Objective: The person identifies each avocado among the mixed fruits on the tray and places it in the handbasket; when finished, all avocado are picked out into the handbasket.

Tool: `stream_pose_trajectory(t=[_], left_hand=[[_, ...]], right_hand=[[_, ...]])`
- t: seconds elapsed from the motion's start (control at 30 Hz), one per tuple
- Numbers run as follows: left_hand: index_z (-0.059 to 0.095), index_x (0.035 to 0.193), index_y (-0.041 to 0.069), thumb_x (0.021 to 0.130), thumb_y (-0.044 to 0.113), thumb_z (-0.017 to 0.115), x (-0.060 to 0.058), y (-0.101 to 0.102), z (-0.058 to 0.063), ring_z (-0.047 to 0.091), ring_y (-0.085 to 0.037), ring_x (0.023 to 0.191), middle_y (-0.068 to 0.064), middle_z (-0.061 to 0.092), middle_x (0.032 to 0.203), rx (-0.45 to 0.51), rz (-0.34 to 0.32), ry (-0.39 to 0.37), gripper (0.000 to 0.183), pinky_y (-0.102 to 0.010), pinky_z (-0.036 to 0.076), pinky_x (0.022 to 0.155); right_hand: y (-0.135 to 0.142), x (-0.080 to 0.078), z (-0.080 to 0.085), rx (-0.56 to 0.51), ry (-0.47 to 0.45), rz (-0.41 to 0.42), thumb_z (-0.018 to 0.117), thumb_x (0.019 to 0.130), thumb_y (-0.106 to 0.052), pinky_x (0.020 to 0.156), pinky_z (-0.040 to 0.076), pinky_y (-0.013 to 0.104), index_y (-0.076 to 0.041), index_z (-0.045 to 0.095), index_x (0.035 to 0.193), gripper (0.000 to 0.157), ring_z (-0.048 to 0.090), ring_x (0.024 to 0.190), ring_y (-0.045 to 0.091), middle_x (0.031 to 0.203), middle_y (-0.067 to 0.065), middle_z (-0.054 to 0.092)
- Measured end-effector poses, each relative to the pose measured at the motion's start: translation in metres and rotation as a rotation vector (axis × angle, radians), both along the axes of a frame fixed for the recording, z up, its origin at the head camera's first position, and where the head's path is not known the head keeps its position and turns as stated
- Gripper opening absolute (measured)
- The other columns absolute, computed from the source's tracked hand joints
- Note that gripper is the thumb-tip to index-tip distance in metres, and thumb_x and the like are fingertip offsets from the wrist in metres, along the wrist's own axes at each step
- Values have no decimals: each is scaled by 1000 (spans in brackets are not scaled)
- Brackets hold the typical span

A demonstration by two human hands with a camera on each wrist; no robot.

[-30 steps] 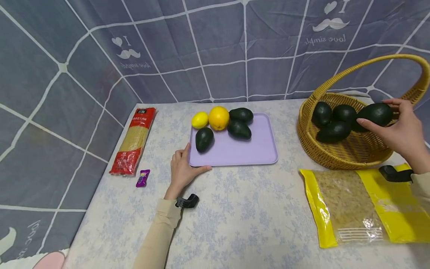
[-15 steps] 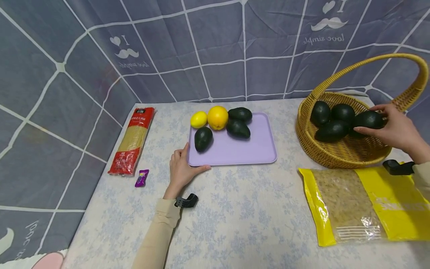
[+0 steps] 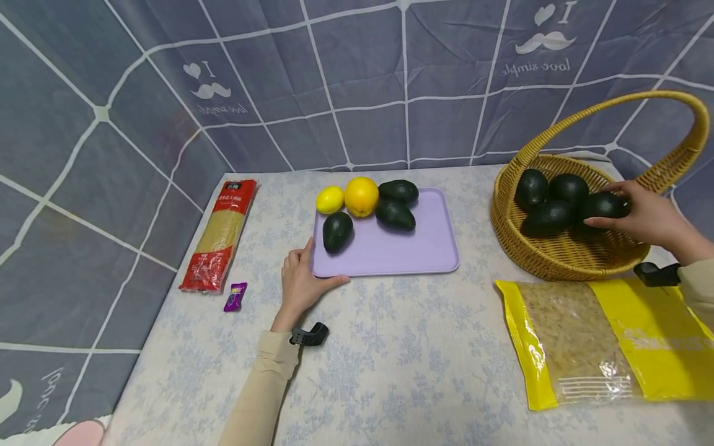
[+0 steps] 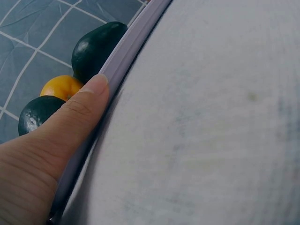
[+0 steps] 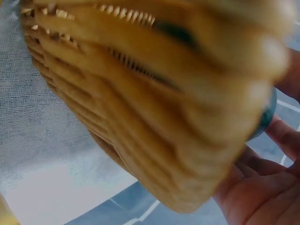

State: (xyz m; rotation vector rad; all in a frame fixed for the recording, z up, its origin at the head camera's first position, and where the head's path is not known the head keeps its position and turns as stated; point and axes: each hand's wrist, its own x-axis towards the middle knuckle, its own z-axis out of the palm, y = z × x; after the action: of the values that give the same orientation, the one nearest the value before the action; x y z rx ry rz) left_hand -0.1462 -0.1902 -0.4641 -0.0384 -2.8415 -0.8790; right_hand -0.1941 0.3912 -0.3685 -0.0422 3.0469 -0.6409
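Note:
In the head view my right hand (image 3: 649,214) reaches into the wicker basket (image 3: 515,254) and grips an avocado (image 3: 605,205) low among several others. The right wrist view shows mostly the basket's blurred weave (image 5: 154,103), with part of the hand (image 5: 267,192) behind it. My left hand (image 3: 300,282) spans the near-left corner of a lilac tray (image 3: 407,257), its thumb along the front rim. Several avocados, one of them (image 3: 338,232) near that hand, lie on the tray with an orange (image 3: 361,197). A lemon (image 3: 330,200) sits at its back-left corner.
A yellow bag with a clear window (image 3: 580,341) lies before the basket. To the left are a red packet of noodles (image 3: 220,235) and a small purple wrapped sweet (image 3: 235,297). A blue-grey checked cloth (image 3: 379,80) hangs behind the table.
My right hand has lowered the avocado and moved it left, down into the basket beside the others. The left hand and the tray keep their place.

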Motion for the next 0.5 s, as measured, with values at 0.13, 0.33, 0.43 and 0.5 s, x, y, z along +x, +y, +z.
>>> stream_pose_trajectory(t=[0.13,0.33,0.43,0.5], left_hand=[[28,149,4,59,54,86,0,0,-1,37,-32,98,-20,41,113,-2,0,-3,118,-43,29,85],[29,149,4,59,53,86,0,0,0,37,-32,98,-20,41,113,2,2,-3,117,-43,29,86],[29,149,3,59,52,86,1,1,1,37,-32,98,-20,41,113,6,2,-5,117,-43,29,86],[29,149,3,59,52,86,1,1,1,37,-32,98,-20,41,113,9,1,-3,117,-43,29,86]], right_hand=[[-1,1,2,17,-19,42,75,82,-34,75,36,64,12,34,129,77,44,92,55,114,40,38],[0,-4,3,62,-35,87,76,81,-33,79,34,65,13,35,128,78,44,95,56,115,41,40],[1,-7,6,99,-66,106,73,83,-35,81,33,65,13,34,129,77,42,98,58,116,42,40],[1,-8,8,125,-80,114,71,85,-37,82,33,66,13,35,130,76,42,99,58,116,42,40]])
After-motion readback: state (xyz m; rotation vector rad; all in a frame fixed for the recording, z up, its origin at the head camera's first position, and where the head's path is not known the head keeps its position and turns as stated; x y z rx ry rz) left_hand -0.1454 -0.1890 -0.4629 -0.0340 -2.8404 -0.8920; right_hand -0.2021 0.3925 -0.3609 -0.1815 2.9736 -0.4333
